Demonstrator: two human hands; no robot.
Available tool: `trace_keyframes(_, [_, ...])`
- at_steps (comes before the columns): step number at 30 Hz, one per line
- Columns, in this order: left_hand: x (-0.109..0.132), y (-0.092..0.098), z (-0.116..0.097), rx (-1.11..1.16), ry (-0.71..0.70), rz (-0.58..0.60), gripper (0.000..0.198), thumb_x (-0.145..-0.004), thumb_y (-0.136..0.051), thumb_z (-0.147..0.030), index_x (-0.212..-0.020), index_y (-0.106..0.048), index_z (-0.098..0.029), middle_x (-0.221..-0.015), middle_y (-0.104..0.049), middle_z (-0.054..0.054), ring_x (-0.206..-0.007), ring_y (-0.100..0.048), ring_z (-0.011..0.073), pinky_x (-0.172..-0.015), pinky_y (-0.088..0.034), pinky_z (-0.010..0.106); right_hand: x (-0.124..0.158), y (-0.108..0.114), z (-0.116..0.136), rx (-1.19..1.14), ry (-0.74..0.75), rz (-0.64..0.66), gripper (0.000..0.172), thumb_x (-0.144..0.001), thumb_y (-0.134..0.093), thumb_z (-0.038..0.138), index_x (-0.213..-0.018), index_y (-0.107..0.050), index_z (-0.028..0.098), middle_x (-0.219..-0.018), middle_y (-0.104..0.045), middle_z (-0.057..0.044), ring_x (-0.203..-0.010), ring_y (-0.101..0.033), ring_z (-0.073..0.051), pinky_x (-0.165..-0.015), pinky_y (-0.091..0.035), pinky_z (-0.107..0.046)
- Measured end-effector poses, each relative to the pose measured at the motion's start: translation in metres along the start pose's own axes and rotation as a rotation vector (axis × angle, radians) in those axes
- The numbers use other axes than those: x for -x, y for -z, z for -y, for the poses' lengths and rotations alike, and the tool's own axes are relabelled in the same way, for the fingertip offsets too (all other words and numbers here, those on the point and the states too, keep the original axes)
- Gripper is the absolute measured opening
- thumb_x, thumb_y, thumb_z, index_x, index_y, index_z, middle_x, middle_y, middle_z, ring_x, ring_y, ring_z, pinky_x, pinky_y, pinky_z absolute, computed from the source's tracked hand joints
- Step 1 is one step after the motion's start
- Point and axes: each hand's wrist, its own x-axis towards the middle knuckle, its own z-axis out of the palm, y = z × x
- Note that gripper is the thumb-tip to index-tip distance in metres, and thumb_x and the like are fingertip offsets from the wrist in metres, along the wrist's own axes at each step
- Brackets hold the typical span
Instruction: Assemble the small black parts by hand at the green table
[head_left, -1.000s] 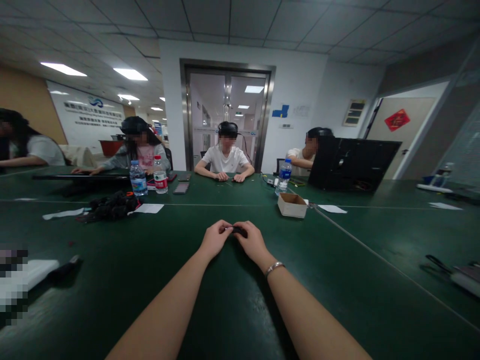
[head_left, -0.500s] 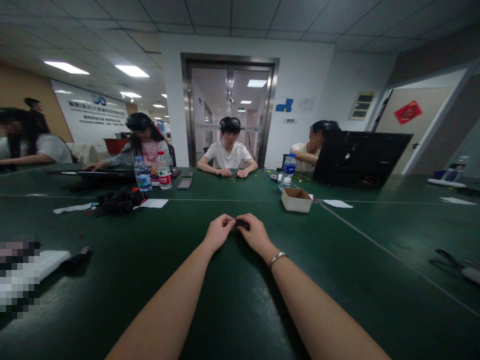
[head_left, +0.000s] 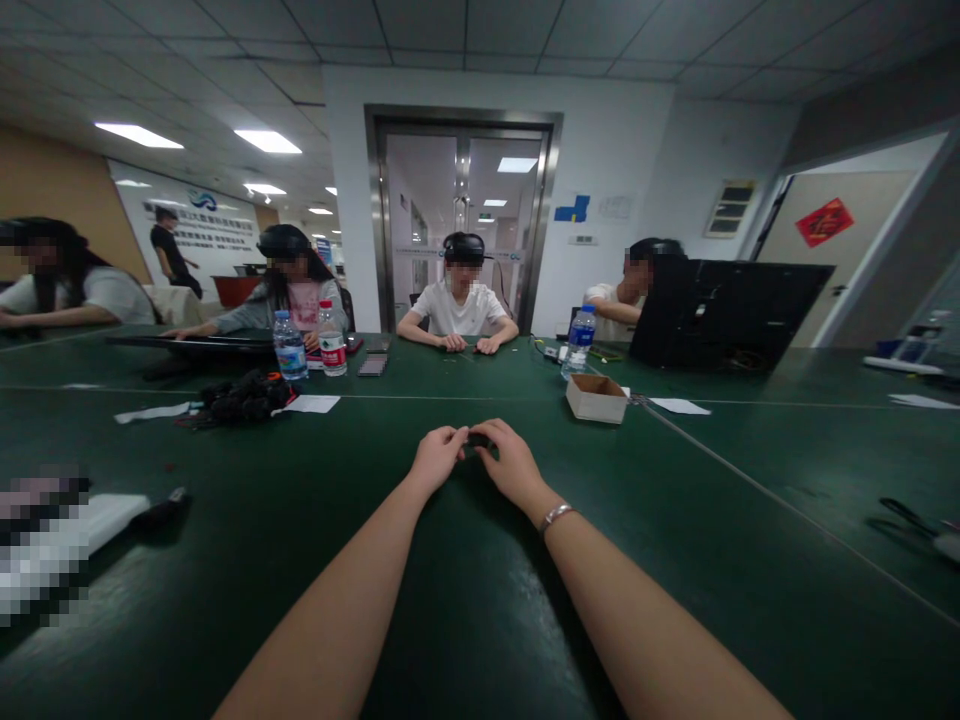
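Observation:
A small black object (head_left: 478, 440) is held between my two hands, just above or on the green table (head_left: 480, 560); its kind is too small and dark to make out. My left hand (head_left: 438, 460) pinches its left end between thumb and fingers. From the other side my right hand (head_left: 510, 464) curves over it, fingertips on top and thumb below. Part of the object is covered by the fingers. A silver bracelet (head_left: 556, 516) circles my right wrist.
An open cardboard box (head_left: 596, 405) stands ahead to the right, near a water bottle (head_left: 580, 335). Black cables (head_left: 244, 397) and two bottles lie left of centre. A large monitor (head_left: 727, 315) blocks the far right. Several people sit around the table.
My right fingers have shifted slightly on the black object, with the thumb a little lower and farther from the fingertips. Behind, a walking person has moved right.

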Motion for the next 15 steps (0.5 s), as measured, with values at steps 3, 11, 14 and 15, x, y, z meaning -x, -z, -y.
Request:
trace_keyframes(3, [-0.001,0.002,0.000,-0.030,-0.015,-0.007,0.047,-0.079,-0.040,-0.057,-0.056,-0.052,-0.018,-0.051,-0.051,-0.002,-0.050,-0.046,0.0123,-0.055,-0.034,0.025,0.000,0.002,0.006,0.036,0.029,-0.012,0.031,-0.078,-0.050,0.007,-0.103,-0.060,0.022,-0.104,-0.057,-0.005,-0.095,-0.055,-0.016,-0.086,-0.046,-0.030])
trace_keyframes(11, [-0.002,-0.002,0.006,0.024,-0.025,-0.031,0.046,-0.080,-0.040,-0.057,-0.063,-0.056,-0.018,-0.053,-0.053,-0.002,-0.051,-0.049,0.0126,-0.055,-0.035,0.025,0.000,0.001,0.008,-0.033,0.024,-0.036,0.032,-0.079,-0.049,0.008,-0.105,-0.062,0.022,-0.103,-0.059,-0.006,-0.095,-0.056,-0.016,-0.086,-0.046,-0.031])
trace_keyframes(14, [-0.001,-0.002,0.006,0.105,-0.054,-0.026,0.036,-0.079,-0.049,-0.051,-0.069,-0.059,-0.017,-0.062,-0.059,0.000,-0.060,-0.054,0.0134,-0.060,-0.040,0.025,-0.001,-0.004,0.000,-0.150,-0.132,-0.058,0.029,-0.078,-0.055,0.017,-0.106,-0.062,0.022,-0.099,-0.062,-0.005,-0.085,-0.059,-0.015,-0.078,-0.048,-0.030])
trace_keyframes(15, [0.000,-0.002,0.005,0.146,-0.070,-0.012,0.032,-0.078,-0.052,-0.048,-0.073,-0.061,-0.017,-0.068,-0.062,0.001,-0.065,-0.057,0.0141,-0.064,-0.042,0.026,-0.001,-0.005,-0.003,-0.208,-0.215,-0.062,0.029,-0.078,-0.056,0.021,-0.107,-0.061,0.021,-0.097,-0.063,-0.005,-0.078,-0.059,-0.014,-0.072,-0.049,-0.029])
